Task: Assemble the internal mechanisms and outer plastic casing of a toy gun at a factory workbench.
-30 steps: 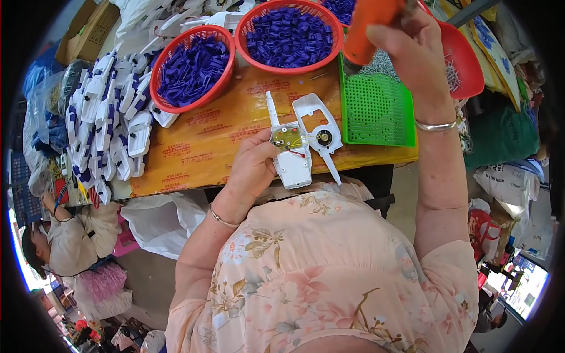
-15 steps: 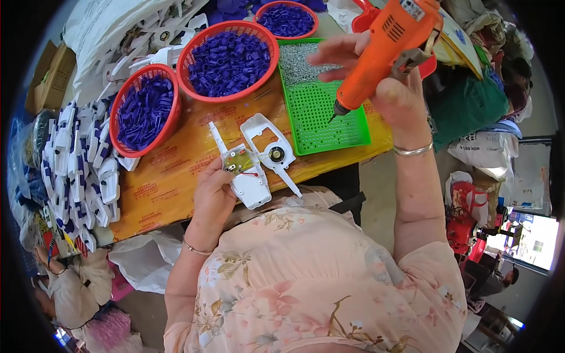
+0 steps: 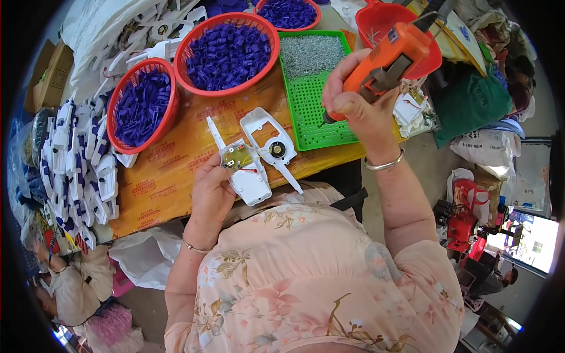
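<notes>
My left hand (image 3: pixel 210 183) grips a white plastic housing half (image 3: pixel 252 186) by its edge, with a green circuit board (image 3: pixel 238 157) seated inside. Thin wires link it to the other white half (image 3: pixel 268 136), which holds a round black speaker-like part (image 3: pixel 276 150) and lies just to its right. In my right hand (image 3: pixel 360 112) is an orange electric screwdriver (image 3: pixel 376 65), fingers wrapped round its body. Its tip points down and left over the green perforated tray (image 3: pixel 306 106). Small silvery screws (image 3: pixel 312 56) fill the tray's far part.
Red baskets of purple plastic parts (image 3: pixel 226 59) stand along the back and left. White-and-purple assembled units (image 3: pixel 76 165) are piled at far left. A red scoop-shaped container (image 3: pixel 376 23) sits behind the screwdriver. Another person's arm (image 3: pixel 56 265) shows at lower left.
My right hand has come lower and to the left with the electric screwdriver, and its fingers have closed round the tool. My left hand stays on the housing half.
</notes>
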Motion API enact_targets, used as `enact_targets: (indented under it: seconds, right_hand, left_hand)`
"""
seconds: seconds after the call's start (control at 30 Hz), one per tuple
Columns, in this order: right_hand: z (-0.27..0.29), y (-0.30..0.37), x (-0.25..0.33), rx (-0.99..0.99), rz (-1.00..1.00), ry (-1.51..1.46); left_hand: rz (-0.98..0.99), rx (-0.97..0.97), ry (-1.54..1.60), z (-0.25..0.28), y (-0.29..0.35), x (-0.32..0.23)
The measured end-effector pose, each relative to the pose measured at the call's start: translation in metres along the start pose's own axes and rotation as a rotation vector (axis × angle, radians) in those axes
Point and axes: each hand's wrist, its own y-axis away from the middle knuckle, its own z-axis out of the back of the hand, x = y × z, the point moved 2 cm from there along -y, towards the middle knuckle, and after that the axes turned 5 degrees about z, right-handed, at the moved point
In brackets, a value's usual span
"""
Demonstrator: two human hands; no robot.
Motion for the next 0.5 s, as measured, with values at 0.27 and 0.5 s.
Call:
enact_targets:
  seconds: [0.27, 0.5]
  right_hand:
    - [-0.0011, 0.0077, -0.0062, -0.06, -0.025, -0.061]
    - [-0.0005, 0.008, -0.0093, -0.035, -0.004, 0.054]
  left_hand:
    - [0.006, -0.011, 0.006, -0.0028, 0.0018, -0.0016]
    - [0.005, -0.011, 0.015, -0.0034, 0.0018, -0.0018]
